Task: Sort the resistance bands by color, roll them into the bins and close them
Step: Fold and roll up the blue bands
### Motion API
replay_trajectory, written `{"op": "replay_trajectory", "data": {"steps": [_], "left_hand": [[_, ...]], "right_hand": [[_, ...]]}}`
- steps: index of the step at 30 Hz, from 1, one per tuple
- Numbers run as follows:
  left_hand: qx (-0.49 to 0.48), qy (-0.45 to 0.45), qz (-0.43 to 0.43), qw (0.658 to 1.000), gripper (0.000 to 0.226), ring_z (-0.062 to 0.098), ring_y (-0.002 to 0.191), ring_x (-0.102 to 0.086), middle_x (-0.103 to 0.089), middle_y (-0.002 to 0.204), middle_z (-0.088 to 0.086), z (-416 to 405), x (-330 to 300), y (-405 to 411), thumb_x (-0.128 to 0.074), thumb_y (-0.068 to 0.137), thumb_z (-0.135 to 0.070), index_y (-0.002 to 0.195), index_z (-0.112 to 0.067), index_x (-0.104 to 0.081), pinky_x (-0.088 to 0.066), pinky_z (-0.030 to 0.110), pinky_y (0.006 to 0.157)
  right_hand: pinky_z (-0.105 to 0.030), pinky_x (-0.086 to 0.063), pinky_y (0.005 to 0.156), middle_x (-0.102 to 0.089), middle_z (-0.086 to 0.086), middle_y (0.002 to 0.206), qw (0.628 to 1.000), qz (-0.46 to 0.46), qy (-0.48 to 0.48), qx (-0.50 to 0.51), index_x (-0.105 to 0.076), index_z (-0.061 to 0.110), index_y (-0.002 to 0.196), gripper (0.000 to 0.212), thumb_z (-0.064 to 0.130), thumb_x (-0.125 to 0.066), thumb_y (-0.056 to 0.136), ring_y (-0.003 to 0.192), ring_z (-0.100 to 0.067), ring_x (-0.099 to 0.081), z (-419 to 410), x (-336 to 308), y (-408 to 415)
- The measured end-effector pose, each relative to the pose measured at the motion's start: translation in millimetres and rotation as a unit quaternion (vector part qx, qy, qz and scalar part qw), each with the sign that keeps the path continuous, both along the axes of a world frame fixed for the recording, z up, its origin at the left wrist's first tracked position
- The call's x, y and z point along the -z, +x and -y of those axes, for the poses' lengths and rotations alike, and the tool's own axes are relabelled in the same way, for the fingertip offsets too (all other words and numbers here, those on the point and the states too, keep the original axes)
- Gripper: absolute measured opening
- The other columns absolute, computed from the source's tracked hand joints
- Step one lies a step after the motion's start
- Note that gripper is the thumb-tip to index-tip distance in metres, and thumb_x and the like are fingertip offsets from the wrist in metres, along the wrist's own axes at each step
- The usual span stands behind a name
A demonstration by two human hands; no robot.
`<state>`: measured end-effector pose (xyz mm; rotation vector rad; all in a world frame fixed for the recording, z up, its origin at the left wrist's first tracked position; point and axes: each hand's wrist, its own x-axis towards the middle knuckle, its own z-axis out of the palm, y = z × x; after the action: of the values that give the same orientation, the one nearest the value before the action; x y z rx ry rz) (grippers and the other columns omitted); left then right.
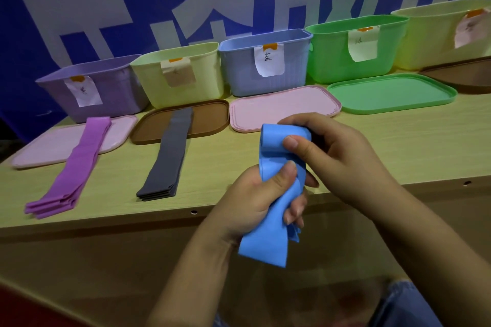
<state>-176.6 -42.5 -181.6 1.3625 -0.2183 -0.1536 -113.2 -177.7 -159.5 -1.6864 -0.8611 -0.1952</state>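
Both hands were on the blue resistance band (273,194), held in the air just over the near edge of the tabletop (372,146), in front of the blue bin (239,71). The band looked thin, light and limp: its free tail hung below the left hand (255,202) in soft folds and several layers seemed to lie together. Rubber of that kind probably grips skin well but springs open when let go, so a roll would need steady pressure on its outer wrap. The best hold seemed to be across the full width, near the coiled end, not at one edge where it would twist.

The left hand was wrapped round the band's middle, thumb pressed on the front and fingers curled behind. The right hand (332,156) held the top end, where the band curved over into the start of a roll, thumb on the front face and fingers tucked behind it. Both forearms rose from below, wrists bent inward towards each other.

On the tabletop lay a purple band (77,164) and a grey band (167,156), each flat and reaching onto a lid.
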Motion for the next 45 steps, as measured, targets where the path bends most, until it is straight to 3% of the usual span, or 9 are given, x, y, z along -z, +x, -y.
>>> {"op": "replay_trajectory", "data": {"steps": [6, 10, 19, 22, 25, 28, 31, 40, 45], "left_hand": [[-0.013, -0.003, 0.008, 1.000, 0.018, 0.024, 0.080, -0.070, -0.072, 0.089, 0.011, -7.3, 7.7, -2.0, -0.055, 0.086, -0.018, 0.095, -0.012, -0.069, -0.056, 0.032, 0.069], [0.036, 0.008, 0.001, 0.999, 0.017, 0.023, 0.065, -0.068, -0.070, 0.076, 0.013, -8.2, 6.6, -4.5, -0.051, 0.090, -0.017, 0.089, -0.006, -0.064, -0.056, 0.033, 0.065], [0.022, -0.056, -0.064, 0.996, 0.058, 0.021, 0.048, -0.054, -0.057, 0.057, 0.014, -8.8, 8.1, -3.7, -0.072, 0.063, -0.062, 0.081, -0.008, -0.068, -0.045, 0.029, 0.052], [-0.012, -0.025, -0.031, 0.999, 0.069, 0.027, 0.055, -0.060, -0.061, 0.063, 0.015, -8.9, 3.9, -4.7, -0.057, 0.068, -0.076, 0.090, -0.011, -0.068, -0.050, 0.032, 0.055], [-0.049, 0.021, -0.020, 0.998, 0.067, 0.033, 0.063, -0.066, -0.066, 0.069, 0.021, -9.8, 1.0, -8.5, -0.048, 0.076, -0.068, 0.084, -0.005, -0.070, -0.055, 0.035, 0.060], [-0.035, -0.005, -0.013, 0.999, 0.061, 0.034, 0.071, -0.068, -0.068, 0.080, 0.024, -11.1, -2.0, -10.8, -0.057, 0.080, -0.060, 0.093, -0.002, -0.069, -0.055, 0.034, 0.064], [-0.006, -0.057, -0.022, 0.998, 0.052, 0.033, 0.076, -0.070, -0.070, 0.087, 0.024, -13.2, -3.8, -8.2, -0.072, 0.073, -0.050, 0.095, -0.003, -0.071, -0.056, 0.033, 0.066], [0.018, -0.088, 0.004, 0.996, 0.033, 0.022, 0.080, -0.071, -0.073, 0.089, 0.004, -14.7, -1.0, -5.3, -0.079, 0.064, -0.030, 0.095, -0.019, -0.076, -0.056, 0.031, 0.070], [0.016, -0.018, 0.006, 1.000, 0.025, 0.023, 0.068, -0.069, -0.070, 0.073, 0.009, -6.5, -0.1, -5.9, -0.066, 0.072, -0.026, 0.091, -0.010, -0.065, -0.056, 0.032, 0.066]], "right_hand": [[-0.006, -0.041, 0.071, -0.060, 0.025, 0.092, 0.997, 0.063, -0.033, 0.023, -0.055, 0.033, 0.105, 0.020, 0.035, -0.057, 0.085, 0.083, 0.006, -0.058, 0.6, 10.0, -6.9], [-0.004, -0.040, 0.072, -0.059, 0.021, 0.098, 0.998, 0.056, -0.034, 0.016, -0.059, 0.024, 0.110, 0.025, 0.030, -0.058, 0.085, 0.085, 0.008, -0.057, 2.5, 14.6, -10.3], [-0.017, -0.050, 0.083, -0.061, 0.011, 0.108, 0.995, 0.090, -0.030, 0.031, -0.058, 0.022, 0.113, 0.028, 0.031, -0.059, 0.086, 0.102, -0.001, -0.058, -2.9, 22.2, -19.5], [-0.019, -0.051, 0.084, -0.060, 0.010, 0.110, 0.994, 0.107, -0.026, 0.030, -0.059, 0.019, 0.111, 0.028, 0.018, -0.063, 0.084, 0.104, -0.002, -0.057, -7.0, 24.5, -21.3], [-0.014, -0.049, 0.068, -0.064, 0.012, 0.105, 0.999, -0.009, 0.014, -0.043, -0.060, 0.025, 0.104, 0.026, 0.016, -0.066, 0.080, 0.085, -0.002, -0.062, -3.9, 20.4, -20.9], [-0.022, -0.043, 0.045, -0.058, -0.005, 0.074, 0.954, -0.228, 0.082, -0.175, -0.061, 0.024, 0.105, 0.026, 0.027, -0.062, 0.079, 0.048, -0.019, -0.046, 3.1, 10.9, -22.3], [-0.024, -0.036, 0.042, -0.042, -0.008, 0.060, 0.931, -0.308, 0.063, -0.187, -0.064, 0.025, 0.107, 0.043, 0.051, -0.056, 0.074, 0.045, -0.018, -0.036, 4.0, 6.3, -19.7], [-0.032, -0.044, 0.043, -0.063, -0.007, 0.075, 0.976, -0.176, 0.048, -0.122, -0.066, 0.016, 0.103, 0.024, 0.032, -0.063, 0.085, 0.055, -0.036, -0.047, 5.7, -7.6, -23.5], [-0.016, -0.046, 0.056, -0.065, 0.010, 0.079, 0.985, -0.127, 0.088, -0.073, -0.065, 0.022, 0.100, 0.023, 0.026, -0.063, 0.077, 0.071, -0.001, -0.060, 2.5, -6.4, -21.1]]}}
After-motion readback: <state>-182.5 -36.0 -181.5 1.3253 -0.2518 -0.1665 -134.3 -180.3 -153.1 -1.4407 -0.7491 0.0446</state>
